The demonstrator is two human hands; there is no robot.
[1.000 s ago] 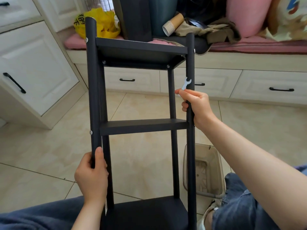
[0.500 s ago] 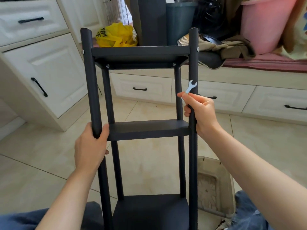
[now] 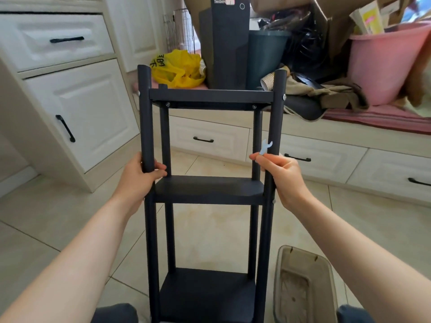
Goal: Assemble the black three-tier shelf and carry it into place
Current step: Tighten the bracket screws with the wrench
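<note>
The black three-tier shelf (image 3: pixel 210 190) stands upright straight ahead of the person, between the knees, with its foot cut off by the lower edge of the view, so whether it rests on the floor cannot be told. All three tiers are fixed between four round posts, and bolt heads show at the top tier's corners. The left hand (image 3: pixel 140 176) has its grip closed round the shelf's near left post, just above the middle tier, thumb on the inner side of the post. The right hand (image 3: pixel 284 176) has its grip closed round the near right post at about the same height, and its thumb and forefinger also pinch a small pale wrench (image 3: pixel 265 146) that sticks up beside that post. Low on the shelf's right, near the bottom tier, a clear plastic bin (image 3: pixel 303 285) sits on the tiled floor (image 3: pixel 210 231). Behind the shelf runs a window seat with white drawers (image 3: pixel 210 136), and above the shelf's top tier appear a yellow bag (image 3: pixel 179 68), a black computer tower (image 3: pixel 229 43), a dark green bin (image 3: pixel 265 57) and a stack of paper cups (image 3: pixel 267 81). Further right of the shelf stands a pink tub (image 3: pixel 384 64). To the shelf's left is a white cabinet (image 3: pixel 81 108) with black handles.
</note>
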